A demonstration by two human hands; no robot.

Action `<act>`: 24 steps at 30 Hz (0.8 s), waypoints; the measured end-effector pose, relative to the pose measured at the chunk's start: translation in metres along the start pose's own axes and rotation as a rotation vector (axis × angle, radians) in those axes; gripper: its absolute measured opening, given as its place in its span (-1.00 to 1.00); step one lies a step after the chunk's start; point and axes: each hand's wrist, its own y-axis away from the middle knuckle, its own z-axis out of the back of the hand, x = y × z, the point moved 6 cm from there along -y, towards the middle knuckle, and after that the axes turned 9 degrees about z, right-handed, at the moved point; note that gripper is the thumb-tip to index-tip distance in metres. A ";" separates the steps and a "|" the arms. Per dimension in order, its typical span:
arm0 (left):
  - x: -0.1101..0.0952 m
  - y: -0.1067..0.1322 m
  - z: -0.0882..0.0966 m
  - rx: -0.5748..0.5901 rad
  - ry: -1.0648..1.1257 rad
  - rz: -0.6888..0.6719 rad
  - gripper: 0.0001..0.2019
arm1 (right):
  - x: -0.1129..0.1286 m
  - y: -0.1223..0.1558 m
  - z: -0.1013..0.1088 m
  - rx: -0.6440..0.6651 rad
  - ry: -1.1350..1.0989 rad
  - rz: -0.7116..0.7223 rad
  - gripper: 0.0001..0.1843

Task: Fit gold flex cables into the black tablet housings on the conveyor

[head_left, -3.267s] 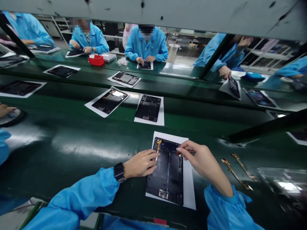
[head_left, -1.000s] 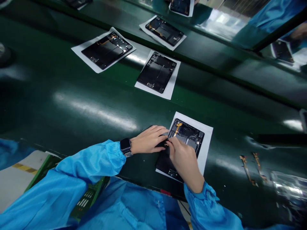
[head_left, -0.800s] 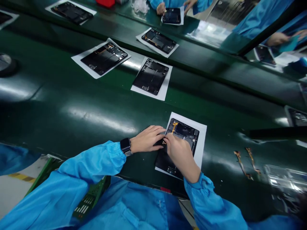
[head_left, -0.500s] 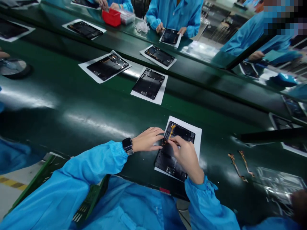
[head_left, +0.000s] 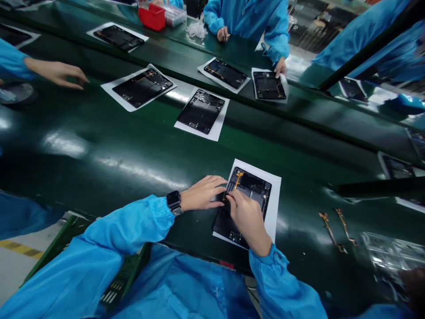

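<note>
In front of me an opened black tablet housing [head_left: 229,220] lies on a sheet of white paper [head_left: 274,201]. An orange flex cable [head_left: 238,179] runs down the housing's upper left part. My right hand [head_left: 248,216] reaches over the housing, thumb and forefinger pinched on the cable's lower end at the left edge; the fingertips partly hide it. My left hand [head_left: 205,193], with a watch on its wrist, has its fingers stretched out and apart against the housing's left edge.
Two loose flex cables [head_left: 332,232] lie to the right, beside a clear plastic tray [head_left: 393,252]. Farther off, several tablet housings [head_left: 202,110] rest on paper. A co-worker's hand [head_left: 61,73] reaches in at the left; another's hand [head_left: 280,67] touches a paper. A red bin [head_left: 152,17] stands at the back.
My right hand has shifted slightly left and its pinch is lower along the cable. Across the line, a co-worker has set a housing down nearer; another co-worker's arm has entered at the left.
</note>
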 end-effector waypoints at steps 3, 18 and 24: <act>0.001 0.002 0.000 0.013 0.006 0.007 -0.58 | 0.005 0.000 -0.003 -0.037 -0.051 0.024 -0.77; 0.019 -0.144 -0.008 0.085 -0.238 0.198 -0.63 | -0.139 0.049 0.013 -0.629 -1.228 -0.536 -0.67; 0.036 -0.182 -0.020 0.252 -0.303 0.183 -0.90 | -0.236 0.139 0.069 -0.603 -0.267 -0.705 -0.81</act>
